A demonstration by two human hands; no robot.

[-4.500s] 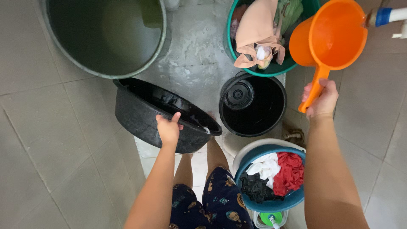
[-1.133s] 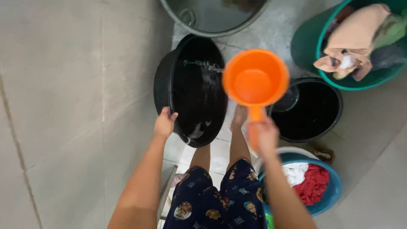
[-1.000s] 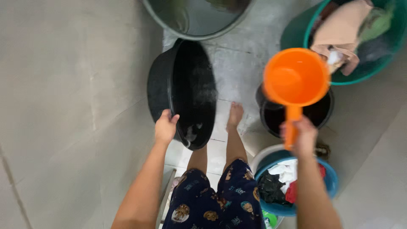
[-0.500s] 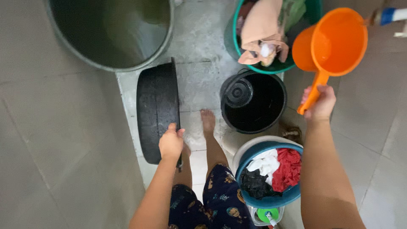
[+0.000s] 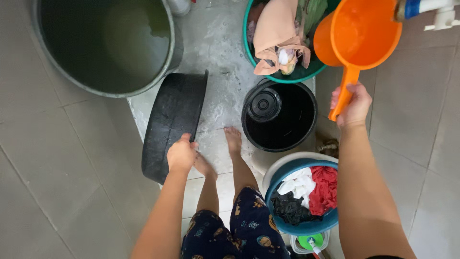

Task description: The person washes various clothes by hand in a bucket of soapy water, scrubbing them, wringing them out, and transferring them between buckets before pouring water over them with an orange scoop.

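Note:
My left hand (image 5: 181, 154) grips the rim of a black plastic basin (image 5: 170, 122), which is tipped up on its edge so that I see its outer side. My right hand (image 5: 352, 105) holds the handle of an orange water dipper (image 5: 364, 33), raised at the upper right with its mouth under a white tap with a blue band (image 5: 424, 9). My bare feet stand on the wet floor between the basin and a black bucket (image 5: 280, 115).
A big grey tub of water (image 5: 103, 45) sits at the top left. A green basin of clothes (image 5: 282, 45) is at the top centre. A blue basin (image 5: 306, 199) with white, red and black laundry stands by my right leg. Grey tiles surround the wet strip.
The orange dipper swung from over the black basin up to the tap at the right. My left hand tipped the basin further, so its inside now faces away from me.

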